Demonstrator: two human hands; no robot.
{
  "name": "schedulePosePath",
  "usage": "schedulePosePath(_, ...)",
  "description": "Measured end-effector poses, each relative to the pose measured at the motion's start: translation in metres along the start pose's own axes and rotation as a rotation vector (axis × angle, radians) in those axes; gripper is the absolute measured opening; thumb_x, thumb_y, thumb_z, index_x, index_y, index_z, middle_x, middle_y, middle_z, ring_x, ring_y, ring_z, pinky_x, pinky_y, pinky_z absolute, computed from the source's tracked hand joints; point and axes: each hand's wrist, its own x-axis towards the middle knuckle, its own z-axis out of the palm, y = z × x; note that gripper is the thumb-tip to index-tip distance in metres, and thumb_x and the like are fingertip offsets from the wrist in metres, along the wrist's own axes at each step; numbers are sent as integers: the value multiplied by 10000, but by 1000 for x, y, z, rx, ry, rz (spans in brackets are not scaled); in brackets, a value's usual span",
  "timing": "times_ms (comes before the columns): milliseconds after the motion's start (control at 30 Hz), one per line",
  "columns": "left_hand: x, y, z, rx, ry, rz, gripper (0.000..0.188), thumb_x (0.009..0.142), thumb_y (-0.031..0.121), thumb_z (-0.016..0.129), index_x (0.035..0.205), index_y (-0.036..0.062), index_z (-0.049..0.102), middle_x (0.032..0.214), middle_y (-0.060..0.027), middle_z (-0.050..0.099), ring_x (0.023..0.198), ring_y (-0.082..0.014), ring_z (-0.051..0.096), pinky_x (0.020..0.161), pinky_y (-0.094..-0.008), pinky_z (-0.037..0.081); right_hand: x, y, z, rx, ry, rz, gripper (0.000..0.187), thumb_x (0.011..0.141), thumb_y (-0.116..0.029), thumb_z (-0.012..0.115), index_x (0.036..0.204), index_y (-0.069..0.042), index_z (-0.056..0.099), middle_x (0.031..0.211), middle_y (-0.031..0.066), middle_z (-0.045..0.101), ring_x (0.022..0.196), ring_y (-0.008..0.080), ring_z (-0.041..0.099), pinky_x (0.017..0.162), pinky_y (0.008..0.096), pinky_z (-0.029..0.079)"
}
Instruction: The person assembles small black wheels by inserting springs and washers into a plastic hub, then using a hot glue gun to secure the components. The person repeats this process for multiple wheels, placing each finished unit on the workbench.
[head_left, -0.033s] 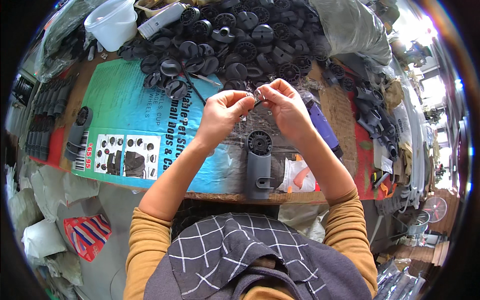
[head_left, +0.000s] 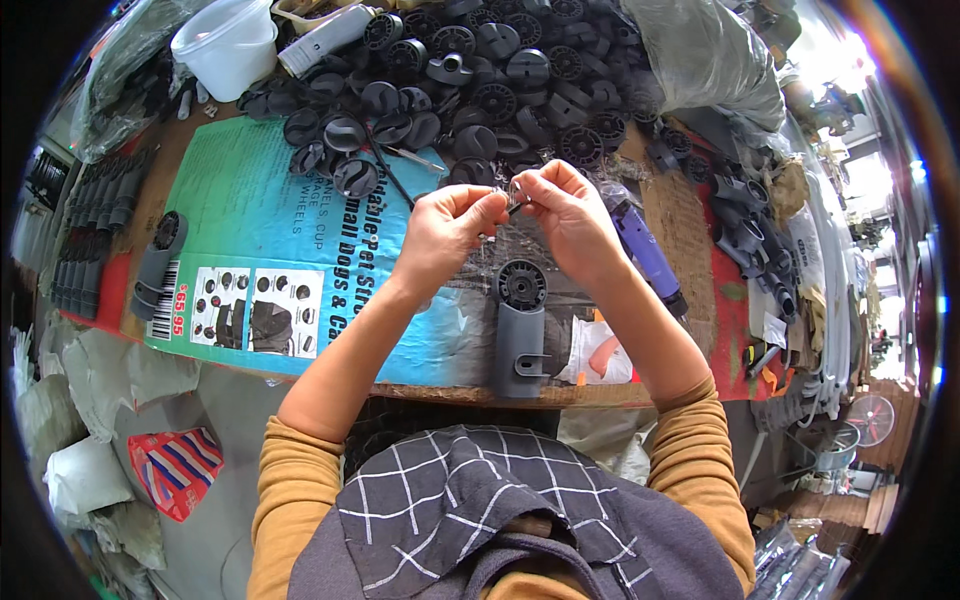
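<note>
Our left hand (head_left: 450,225) and right hand (head_left: 572,210) meet above the tabletop (head_left: 690,225), each closed to a thumb-and-finger pinch. Between the two pinches we have hold of small pieces (head_left: 515,208), one dark and something shiny beside it; the fingertips hide too much for us to tell their shape, or which hand grips which.

The step in hand looks to be fine fingertip handling of these pieces, and we judge that the next move calls for steady, light pressure and close alignment, since anything so small could easily slip.

Just to the near side of our hands, a grey housing (head_left: 520,335) lies with a round, ribbed black disc (head_left: 521,285) at its far end; neither hand touches it. To the right, near our right forearm, lies a purple bottle (head_left: 648,250); its contents we cannot tell. A blue-green cardboard sheet (head_left: 240,165) covers much of the left side.

Farther out, dark round parts (head_left: 495,100) form a loose heap. At the far left stands a white tub (head_left: 225,55), whose contents we cannot make out, with a pale canister (head_left: 328,42) lying to its right. A translucent plastic bag (head_left: 715,65) bulges at the far right; what fills it is unclear.
</note>
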Motion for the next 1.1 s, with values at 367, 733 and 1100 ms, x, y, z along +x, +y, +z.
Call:
schedulePosePath(367, 1, 4, -24, 415, 28, 242, 492, 949, 486, 580, 984, 6, 685, 790, -12, 654, 726, -89, 585, 650, -240, 463, -10, 12, 17, -159, 120, -151, 103, 946, -131, 636, 902, -45, 601, 897, 41, 656, 786, 73, 533, 745, 230, 449)
schedulePosePath(733, 31, -17, -78, 809, 280, 291, 406, 874, 417, 689, 908, 14, 718, 797, -125, 694, 740, -236, 677, 681, -351, 518, -53, 6, -28, -877, 243, -385, 115, 863, -55, 713, 886, -24, 605, 893, 16, 673, 758, 38, 580, 706, 199, 480)
schedulePosePath(1100, -58, -34, 19, 1023, -131, 301, 832, 750, 498, 762, 1322, -48, 504, 1246, -222, 532, 1153, -373, 499, 1015, -438, 403, -82, 20, -63, -1304, 152, -239, 207, 819, -101, 750, 847, 1, 572, 771, 70, 647, 680, 149, 633, 643, 280, 519)
